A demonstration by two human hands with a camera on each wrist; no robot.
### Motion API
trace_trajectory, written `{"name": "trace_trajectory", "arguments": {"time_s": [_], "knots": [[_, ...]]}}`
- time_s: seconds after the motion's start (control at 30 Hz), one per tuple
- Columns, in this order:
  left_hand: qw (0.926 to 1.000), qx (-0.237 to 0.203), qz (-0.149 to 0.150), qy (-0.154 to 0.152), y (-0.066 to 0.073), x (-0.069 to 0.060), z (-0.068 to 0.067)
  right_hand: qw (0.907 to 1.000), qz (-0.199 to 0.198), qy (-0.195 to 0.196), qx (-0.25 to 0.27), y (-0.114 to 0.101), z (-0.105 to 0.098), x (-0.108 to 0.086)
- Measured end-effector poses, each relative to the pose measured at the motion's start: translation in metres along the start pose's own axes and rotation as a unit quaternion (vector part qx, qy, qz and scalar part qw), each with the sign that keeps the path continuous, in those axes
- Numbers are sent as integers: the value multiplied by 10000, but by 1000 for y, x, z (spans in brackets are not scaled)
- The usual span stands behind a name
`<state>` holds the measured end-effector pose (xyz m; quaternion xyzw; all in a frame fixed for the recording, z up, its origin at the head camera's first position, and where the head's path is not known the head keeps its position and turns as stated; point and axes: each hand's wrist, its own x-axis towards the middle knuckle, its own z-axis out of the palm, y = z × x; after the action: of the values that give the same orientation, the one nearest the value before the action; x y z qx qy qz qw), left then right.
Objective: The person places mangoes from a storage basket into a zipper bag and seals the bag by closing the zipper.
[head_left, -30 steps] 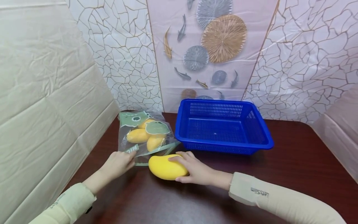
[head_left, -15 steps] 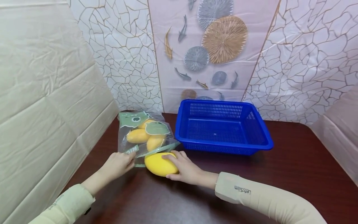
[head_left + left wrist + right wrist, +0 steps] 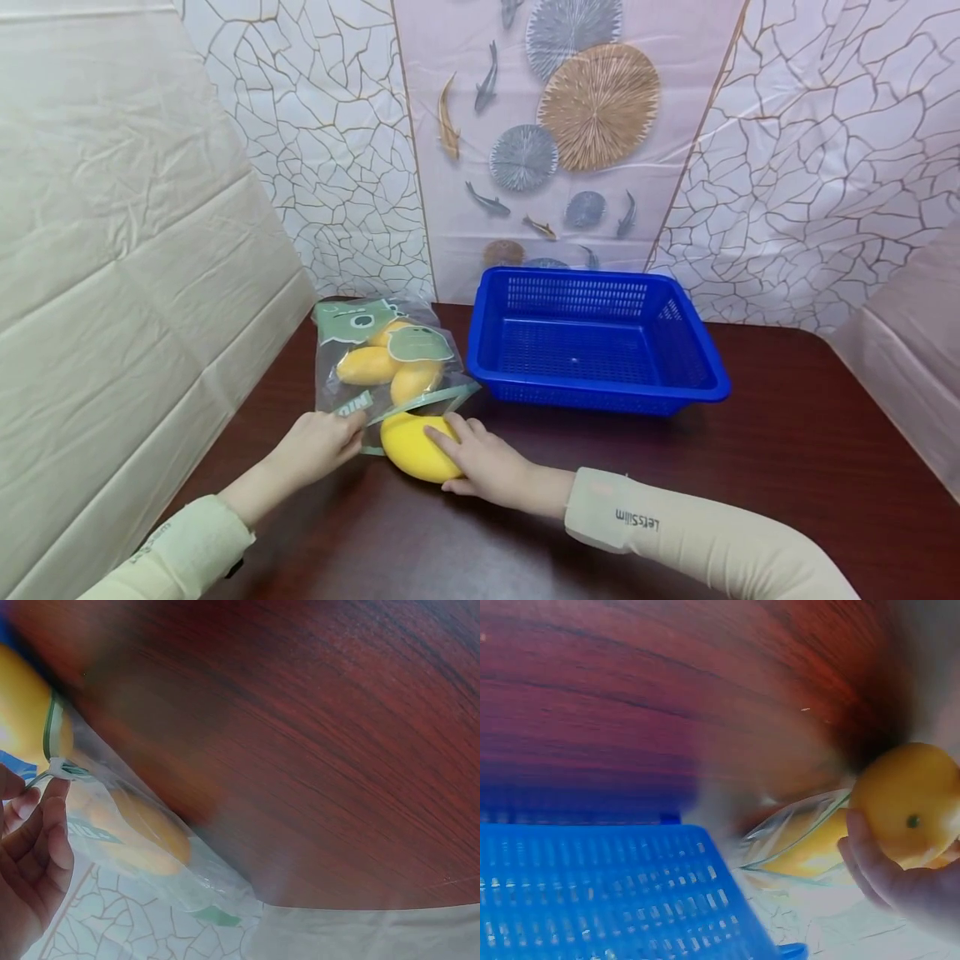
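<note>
A yellow mango [image 3: 417, 448] is held by my right hand [image 3: 489, 468], thumb on its near side and fingers over its far side. Its left end is at the mouth of a clear zip bag [image 3: 330, 392] with green cartoon prints. My left hand [image 3: 318, 446] pinches the bag's near edge between thumb and fingers, as the left wrist view also shows. Inside the bag lie several yellow mangoes [image 3: 367, 365]. In the right wrist view the held mango [image 3: 907, 802] shows its stem end, with the bag's opening [image 3: 810, 832] just beyond.
A blue perforated basket [image 3: 600, 398] stands right of the bag, near the back of the dark wooden table [image 3: 787, 433]. Patterned cloth [image 3: 825, 167] hangs behind the table, and a cream cloth [image 3: 150, 275] slopes along the left side.
My right hand has carried the mango left, from in front of the bag to its mouth. My left hand has kept its pinch on the bag's edge with hardly any movement.
</note>
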<state>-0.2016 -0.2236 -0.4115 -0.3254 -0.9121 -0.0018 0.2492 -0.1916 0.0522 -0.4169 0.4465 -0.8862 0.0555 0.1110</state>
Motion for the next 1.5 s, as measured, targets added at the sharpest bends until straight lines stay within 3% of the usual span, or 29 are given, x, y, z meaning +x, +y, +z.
{"name": "trace_trajectory", "arguments": {"time_s": [0.27,0.37,0.47,0.53,0.67,0.8,0.93,1.27,1.4,1.5], "knots": [[10000,10,-8,-58,-1,-1,1,9995,-45,-302,77,-3,1,4],[10000,-8,-11,-85,-1,-1,1,9997,-195,-141,-79,-5,2,5],[9999,-31,-2,-139,0,-1,1,9955,-606,247,-685,-7,4,8],[9998,-36,0,-178,1,0,0,9847,-949,649,-1306,-9,6,11],[9997,9,-6,-229,1,0,0,9506,-1529,1479,-2259,-9,12,17],[9997,79,1,-233,0,-1,-1,9245,-1971,1990,-2587,-8,18,26],[9998,70,53,-187,-1,-2,-1,9048,-2252,2144,-2909,-5,22,35],[9998,113,177,-18,-2,-2,-2,8816,-2383,2003,-3546,6,31,48],[9996,145,232,119,-4,-2,-1,8768,-2360,1957,-3706,4,35,52],[9996,140,198,108,-4,-2,-1,8786,-2253,1899,-3757,1,36,53]]}}
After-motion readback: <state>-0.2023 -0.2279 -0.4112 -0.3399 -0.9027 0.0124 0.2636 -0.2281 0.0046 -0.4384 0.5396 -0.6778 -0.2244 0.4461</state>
